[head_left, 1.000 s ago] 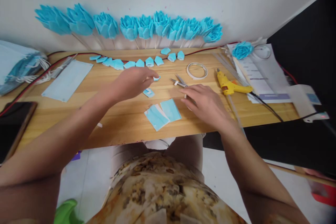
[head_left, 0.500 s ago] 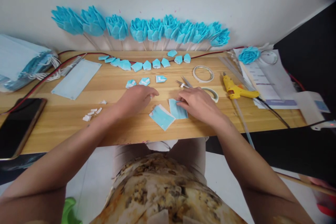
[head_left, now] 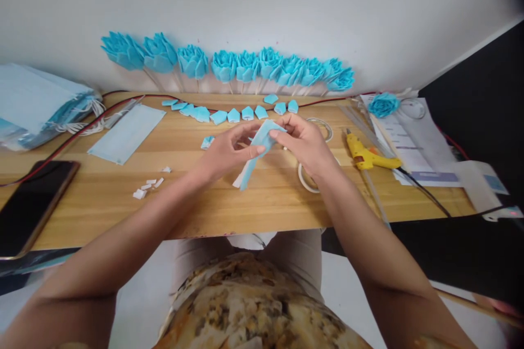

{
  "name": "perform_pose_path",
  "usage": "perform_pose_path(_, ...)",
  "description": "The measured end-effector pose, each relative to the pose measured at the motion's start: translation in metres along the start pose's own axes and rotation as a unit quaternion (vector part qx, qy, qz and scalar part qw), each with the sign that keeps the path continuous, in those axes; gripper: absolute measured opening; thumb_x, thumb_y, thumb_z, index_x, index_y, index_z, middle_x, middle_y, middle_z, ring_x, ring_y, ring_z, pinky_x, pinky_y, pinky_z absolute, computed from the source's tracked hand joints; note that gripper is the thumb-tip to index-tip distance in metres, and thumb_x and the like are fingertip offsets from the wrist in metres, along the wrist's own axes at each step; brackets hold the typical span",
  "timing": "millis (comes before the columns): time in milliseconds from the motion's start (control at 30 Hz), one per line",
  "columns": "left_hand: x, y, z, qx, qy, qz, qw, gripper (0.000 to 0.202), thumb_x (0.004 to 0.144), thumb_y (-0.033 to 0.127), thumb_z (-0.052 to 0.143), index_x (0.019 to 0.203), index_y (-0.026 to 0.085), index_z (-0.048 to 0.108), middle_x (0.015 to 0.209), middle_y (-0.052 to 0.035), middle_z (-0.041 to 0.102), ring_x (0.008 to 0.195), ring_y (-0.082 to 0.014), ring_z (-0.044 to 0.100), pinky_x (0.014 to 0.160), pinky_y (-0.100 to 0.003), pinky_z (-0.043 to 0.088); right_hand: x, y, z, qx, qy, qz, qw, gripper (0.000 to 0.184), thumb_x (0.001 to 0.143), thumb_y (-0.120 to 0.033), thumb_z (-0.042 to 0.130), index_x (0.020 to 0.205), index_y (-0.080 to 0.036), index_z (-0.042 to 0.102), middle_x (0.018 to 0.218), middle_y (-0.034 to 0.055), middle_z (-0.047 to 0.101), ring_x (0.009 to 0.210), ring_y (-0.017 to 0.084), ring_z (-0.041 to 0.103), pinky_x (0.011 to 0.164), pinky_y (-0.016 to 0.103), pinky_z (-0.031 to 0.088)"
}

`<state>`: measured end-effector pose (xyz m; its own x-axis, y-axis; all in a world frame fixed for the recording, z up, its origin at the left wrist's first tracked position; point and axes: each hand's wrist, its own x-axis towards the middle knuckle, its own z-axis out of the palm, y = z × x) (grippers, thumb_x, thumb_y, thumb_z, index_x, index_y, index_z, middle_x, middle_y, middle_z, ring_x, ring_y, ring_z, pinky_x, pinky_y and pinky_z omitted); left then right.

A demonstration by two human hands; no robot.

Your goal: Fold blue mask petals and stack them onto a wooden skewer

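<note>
Both hands are raised just above the wooden table (head_left: 245,207) and pinch one light blue mask piece (head_left: 257,150) between them. My left hand (head_left: 227,150) grips its lower left side with thumb and fingers. My right hand (head_left: 305,142) pinches its upper right edge. The piece hangs tilted, its lower end near the table. A roll of tape (head_left: 305,177) lies under my right wrist. Small folded blue petals (head_left: 241,114) lie in a row behind the hands.
Blue mask flowers (head_left: 229,62) on sticks lean on the wall. A yellow glue gun (head_left: 366,155) and papers (head_left: 409,131) lie at right. A flat mask (head_left: 126,133), a mask stack (head_left: 36,103) and a phone (head_left: 30,202) lie at left. White scraps (head_left: 147,185) dot the table.
My hands lifted a blue mask piece off the table and now hold it between them. Earlier my left hand set a small folded piece down near the petals. The view shifted slightly.
</note>
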<state>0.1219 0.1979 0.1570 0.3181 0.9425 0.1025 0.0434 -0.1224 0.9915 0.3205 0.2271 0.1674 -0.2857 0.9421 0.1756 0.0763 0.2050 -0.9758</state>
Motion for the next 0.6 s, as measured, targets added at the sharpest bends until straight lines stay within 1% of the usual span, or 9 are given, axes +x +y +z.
perform_pose_path(100, 0.001, -0.012, -0.001, -0.05, -0.014, -0.028, 0.998, 0.063, 0.077, 0.032, 0.082, 0.135, 0.02, 0.06, 0.118, -0.0101, 0.073, 0.109, -0.0261, 0.068, 0.091, -0.038, 0.055, 0.01, 0.007, -0.001, -0.007, 0.009, -0.014, 1.0, 0.019, 0.075, -0.034, 0.075, 0.081, -0.023, 0.06, 0.075, -0.0035, 0.064, 0.072, 0.014, 0.061, 0.071, 0.03, 0.051)
perform_pose_path(233, -0.001, -0.019, 0.0, -0.084, -0.013, -0.06, 0.995, 0.077, 0.07, 0.023, 0.084, 0.14, 0.019, 0.052, 0.112, -0.0093, 0.073, 0.097, -0.0223, 0.071, 0.08, -0.031, 0.055, 0.023, 0.017, -0.004, -0.01, 0.006, -0.027, 1.0, 0.019, 0.076, -0.034, 0.075, 0.083, -0.024, 0.061, 0.078, -0.0033, 0.065, 0.074, 0.014, 0.062, 0.072, 0.031, 0.051)
perform_pose_path(267, -0.002, -0.02, 0.0, -0.084, -0.006, -0.064, 0.994, 0.081, 0.069, 0.021, 0.083, 0.143, 0.018, 0.05, 0.107, -0.0083, 0.074, 0.093, -0.0207, 0.071, 0.076, -0.029, 0.054, 0.026, 0.018, -0.004, -0.01, 0.004, -0.028, 1.0, 0.019, 0.076, -0.035, 0.075, 0.083, -0.024, 0.061, 0.08, -0.0031, 0.066, 0.075, 0.015, 0.062, 0.072, 0.031, 0.051)
perform_pose_path(333, -0.001, -0.02, 0.0, -0.078, 0.008, -0.071, 0.994, 0.087, 0.07, 0.019, 0.081, 0.149, 0.018, 0.043, 0.092, -0.004, 0.073, 0.078, -0.0164, 0.068, 0.064, -0.024, 0.051, 0.029, 0.019, -0.003, -0.011, 0.002, -0.028, 1.0, 0.02, 0.076, -0.035, 0.075, 0.085, -0.025, 0.061, 0.081, -0.0029, 0.067, 0.076, 0.015, 0.063, 0.071, 0.031, 0.052)
perform_pose_path(400, -0.001, -0.021, -0.001, -0.072, 0.014, -0.074, 0.994, 0.09, 0.072, 0.019, 0.077, 0.153, 0.018, 0.037, 0.078, 0.0012, 0.068, 0.062, -0.0122, 0.06, 0.054, -0.022, 0.044, 0.031, 0.019, -0.001, -0.006, 0.01, -0.03, 0.999, 0.022, 0.077, -0.036, 0.074, 0.091, -0.026, 0.061, 0.084, -0.0027, 0.069, 0.076, 0.016, 0.064, 0.071, 0.032, 0.053)
perform_pose_path(433, -0.002, -0.021, -0.001, -0.072, 0.012, -0.075, 0.995, 0.091, 0.073, 0.019, 0.076, 0.154, 0.018, 0.035, 0.072, 0.0035, 0.066, 0.056, -0.0106, 0.055, 0.051, -0.021, 0.04, 0.031, 0.02, -0.001, -0.001, 0.022, -0.037, 0.999, 0.023, 0.078, -0.036, 0.074, 0.095, -0.026, 0.062, 0.085, -0.0025, 0.07, 0.077, 0.016, 0.065, 0.072, 0.032, 0.054)
perform_pose_path(500, -0.003, -0.022, -0.001, -0.072, -0.005, -0.083, 0.994, 0.093, 0.074, 0.02, 0.074, 0.157, 0.02, 0.031, 0.069, 0.0058, 0.062, 0.051, -0.0091, 0.05, 0.048, -0.021, 0.036, 0.03, 0.022, -0.001, 0.007, 0.064, -0.054, 0.996, 0.029, 0.079, -0.036, 0.073, 0.104, -0.028, 0.061, 0.089, -0.002, 0.071, 0.079, 0.017, 0.066, 0.074, 0.033, 0.055)
perform_pose_path(567, -0.006, -0.021, 0.001, -0.067, -0.038, -0.102, 0.992, 0.095, 0.076, 0.022, 0.074, 0.158, 0.022, 0.027, 0.071, 0.0051, 0.064, 0.052, -0.0094, 0.052, 0.05, -0.022, 0.036, 0.028, 0.026, -0.003, 0.007, 0.106, -0.065, 0.992, 0.033, 0.08, -0.036, 0.073, 0.11, -0.028, 0.061, 0.089, -0.002, 0.071, 0.078, 0.017, 0.067, 0.074, 0.034, 0.056)
perform_pose_path(600, -0.008, -0.019, 0.003, -0.062, -0.055, -0.11, 0.991, 0.094, 0.077, 0.024, 0.075, 0.158, 0.021, 0.028, 0.076, 0.0033, 0.066, 0.057, -0.0106, 0.056, 0.053, -0.023, 0.04, 0.026, 0.028, -0.004, 0.006, 0.116, -0.065, 0.991, 0.035, 0.08, -0.037, 0.073, 0.112, -0.029, 0.061, 0.088, -0.0021, 0.071, 0.077, 0.017, 0.067, 0.073, 0.034, 0.056)
